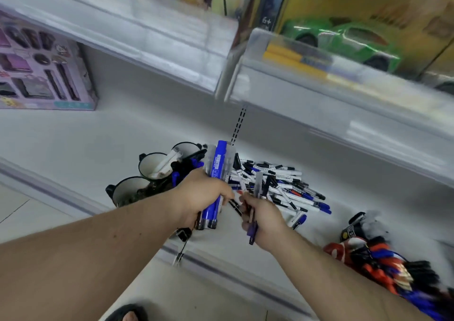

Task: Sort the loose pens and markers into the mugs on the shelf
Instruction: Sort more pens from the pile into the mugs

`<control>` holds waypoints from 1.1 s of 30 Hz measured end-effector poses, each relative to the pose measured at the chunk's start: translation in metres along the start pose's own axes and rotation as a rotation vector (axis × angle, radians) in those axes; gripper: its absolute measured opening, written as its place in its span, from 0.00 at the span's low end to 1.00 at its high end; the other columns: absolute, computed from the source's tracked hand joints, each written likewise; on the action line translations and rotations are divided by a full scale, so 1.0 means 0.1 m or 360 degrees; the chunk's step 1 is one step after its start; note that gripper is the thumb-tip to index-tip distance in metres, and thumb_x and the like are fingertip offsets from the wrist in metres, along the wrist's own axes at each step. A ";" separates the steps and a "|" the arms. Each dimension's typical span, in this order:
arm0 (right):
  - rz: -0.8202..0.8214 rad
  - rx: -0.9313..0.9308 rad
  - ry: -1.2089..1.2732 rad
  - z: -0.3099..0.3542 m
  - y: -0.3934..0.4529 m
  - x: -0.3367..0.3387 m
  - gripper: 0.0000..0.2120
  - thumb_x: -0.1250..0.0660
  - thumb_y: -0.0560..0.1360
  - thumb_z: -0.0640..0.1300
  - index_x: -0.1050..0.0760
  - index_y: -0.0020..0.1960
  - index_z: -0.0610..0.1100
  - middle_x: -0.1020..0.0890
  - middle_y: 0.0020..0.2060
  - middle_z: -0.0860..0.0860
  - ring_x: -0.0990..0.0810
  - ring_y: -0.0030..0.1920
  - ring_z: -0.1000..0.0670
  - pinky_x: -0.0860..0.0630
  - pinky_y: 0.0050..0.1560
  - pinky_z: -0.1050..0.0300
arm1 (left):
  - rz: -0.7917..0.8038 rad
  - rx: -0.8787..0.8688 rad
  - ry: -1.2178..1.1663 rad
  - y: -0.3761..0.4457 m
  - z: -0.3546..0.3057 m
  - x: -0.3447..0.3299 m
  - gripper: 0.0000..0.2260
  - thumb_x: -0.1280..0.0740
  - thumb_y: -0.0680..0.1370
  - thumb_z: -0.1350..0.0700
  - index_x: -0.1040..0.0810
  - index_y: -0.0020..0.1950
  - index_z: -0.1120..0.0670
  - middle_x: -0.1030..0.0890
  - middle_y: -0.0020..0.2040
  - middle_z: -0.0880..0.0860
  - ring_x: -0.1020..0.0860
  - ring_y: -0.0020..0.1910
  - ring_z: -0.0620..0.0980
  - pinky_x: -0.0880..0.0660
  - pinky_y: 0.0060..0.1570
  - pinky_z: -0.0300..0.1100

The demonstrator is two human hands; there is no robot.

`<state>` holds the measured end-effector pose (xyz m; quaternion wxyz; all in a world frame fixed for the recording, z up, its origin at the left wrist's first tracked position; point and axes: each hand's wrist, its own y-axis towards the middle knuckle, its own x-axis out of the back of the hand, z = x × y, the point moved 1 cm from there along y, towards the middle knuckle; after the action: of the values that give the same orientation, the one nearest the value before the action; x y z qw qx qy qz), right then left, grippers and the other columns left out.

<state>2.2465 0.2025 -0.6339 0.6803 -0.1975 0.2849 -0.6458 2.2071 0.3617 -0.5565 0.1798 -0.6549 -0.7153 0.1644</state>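
My left hand [204, 195] grips a bundle of pens and markers [217, 170], a thick blue marker among them, held upright above the shelf. My right hand [262, 218] holds a couple of pens [255, 197], one clear and one with a purple end. Behind both hands a heap of loose white, blue and black pens [285, 185] lies on the white shelf [86, 134]. To the left stand three dark mugs with white insides: the near one [127, 190], the middle one [154, 165] with a white marker in it, and the far one [186, 150].
A purple boxed toy set [41, 67] stands at the shelf's far left. A bunch of red, blue and black items [383, 259] lies at the right. Above, an upper shelf [172, 33] carries a boxed green toy car [344, 40]. A toe in a sandal [127, 314] shows at the bottom.
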 end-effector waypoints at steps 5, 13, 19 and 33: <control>0.0251 -0.0127 0.0031 0.16 -0.89 0.00 0.10 0.38 0.80 0.45 0.24 0.43 0.42 0.26 0.29 0.50 0.34 0.24 0.54 0.39 0.22 0.64 | 0.0028 -0.0041 -0.0326 -0.16 -0.11 -0.20 0.04 0.29 0.69 0.68 0.20 0.42 0.64 0.22 0.35 0.59 0.22 0.34 0.56 0.22 0.38 0.48; 0.0118 0.0150 -0.0448 0.24 -1.59 0.22 0.05 0.35 0.79 0.40 0.24 0.47 0.39 0.23 0.31 0.43 0.33 0.25 0.51 0.37 0.25 0.62 | 0.0369 0.0131 -0.0503 -0.58 -0.14 -0.58 0.05 0.33 0.75 0.68 0.22 0.49 0.64 0.19 0.33 0.59 0.20 0.29 0.54 0.23 0.29 0.43; 0.0063 0.0263 -0.0682 0.39 -1.97 0.47 0.08 0.37 0.81 0.44 0.26 0.50 0.39 0.21 0.33 0.46 0.26 0.28 0.50 0.29 0.28 0.58 | 0.0510 0.0021 -0.0412 -0.78 -0.21 -0.73 0.07 0.31 0.75 0.67 0.20 0.52 0.66 0.17 0.40 0.59 0.18 0.37 0.55 0.20 0.36 0.44; -0.0361 0.0280 -0.0147 0.51 -2.02 0.45 0.23 0.46 0.82 0.60 0.19 0.53 0.47 0.14 0.45 0.48 0.16 0.47 0.47 0.20 0.52 0.51 | 0.0657 -0.0224 -0.0188 -1.17 -0.09 -1.15 0.11 0.32 0.71 0.74 0.19 0.49 0.62 0.17 0.38 0.57 0.19 0.37 0.52 0.23 0.37 0.41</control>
<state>2.1251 0.1349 -0.4724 0.6301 -0.1975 0.1713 -0.7312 2.1177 0.2370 -0.4988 0.0539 -0.7875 -0.5852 0.1855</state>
